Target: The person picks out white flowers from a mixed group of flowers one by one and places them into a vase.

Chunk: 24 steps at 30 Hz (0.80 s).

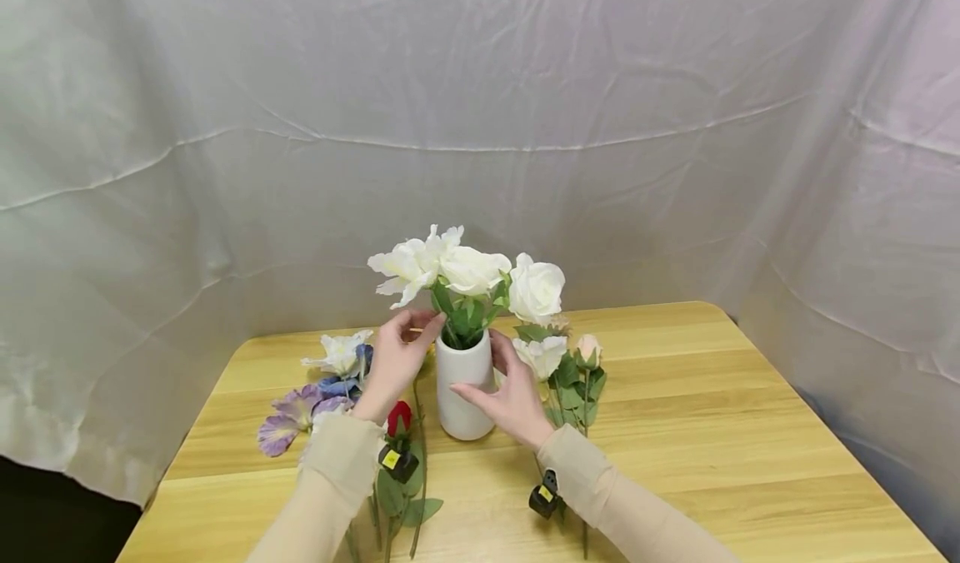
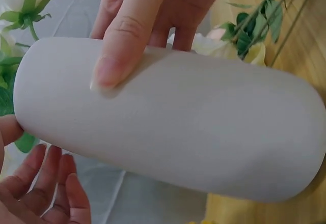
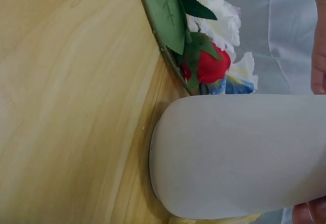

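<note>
A white vase (image 1: 463, 392) stands upright on the table, holding white flowers (image 1: 471, 271) on green leafy stems. My right hand (image 1: 517, 396) grips its upper part from the right, the thumb (image 2: 119, 56) across the front and the other fingers round the back. At the left of the mouth is my left hand (image 1: 401, 355), its thumb close to the rim and leaves (image 1: 465, 317). Its loosely bent fingers (image 2: 48, 183) show beside the vase in the left wrist view, with a gap to the thumb.
Left of the vase lie a red rose (image 1: 400, 417), purple flowers (image 1: 296, 413) and white and blue flowers (image 1: 341, 355). On the right lie a white flower (image 1: 542, 356) and a pale peach rosebud (image 1: 588, 349). Grey cloth (image 1: 480, 188) hangs behind the wooden table (image 1: 697, 413).
</note>
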### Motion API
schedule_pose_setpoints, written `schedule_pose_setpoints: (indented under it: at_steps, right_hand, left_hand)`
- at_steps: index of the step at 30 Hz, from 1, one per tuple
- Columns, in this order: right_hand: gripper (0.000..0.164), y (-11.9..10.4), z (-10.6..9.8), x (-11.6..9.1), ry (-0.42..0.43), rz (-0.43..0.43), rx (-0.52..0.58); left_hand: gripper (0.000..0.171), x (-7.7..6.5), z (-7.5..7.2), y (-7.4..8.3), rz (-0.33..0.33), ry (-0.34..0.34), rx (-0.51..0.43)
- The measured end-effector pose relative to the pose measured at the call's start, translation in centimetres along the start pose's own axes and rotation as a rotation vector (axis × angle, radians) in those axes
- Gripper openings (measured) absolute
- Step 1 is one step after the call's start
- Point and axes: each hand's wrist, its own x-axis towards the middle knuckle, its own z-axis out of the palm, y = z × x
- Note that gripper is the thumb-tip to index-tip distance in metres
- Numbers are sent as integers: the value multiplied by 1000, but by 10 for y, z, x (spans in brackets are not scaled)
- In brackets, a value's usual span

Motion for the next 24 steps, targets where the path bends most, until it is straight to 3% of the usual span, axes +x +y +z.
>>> schedule_pose_setpoints:
  at_steps: [6,11,19,24]
  right_hand:
    - [82,-5,3,-3,28,2,-36]
    - [82,-6,4,-1,46,-14,-50]
    - [83,-5,5,0,71,7,-84]
    - [84,-4,7,-1,84,5,-95]
  left_hand:
    - [54,-1,0,-5,-125,-55,-60]
    - [56,-6,0,-3,-156,-71,-71]
    - [48,-15,-1,-8,-101,-116,-71]
    - [51,-22,-5,-14,-49,-145,22]
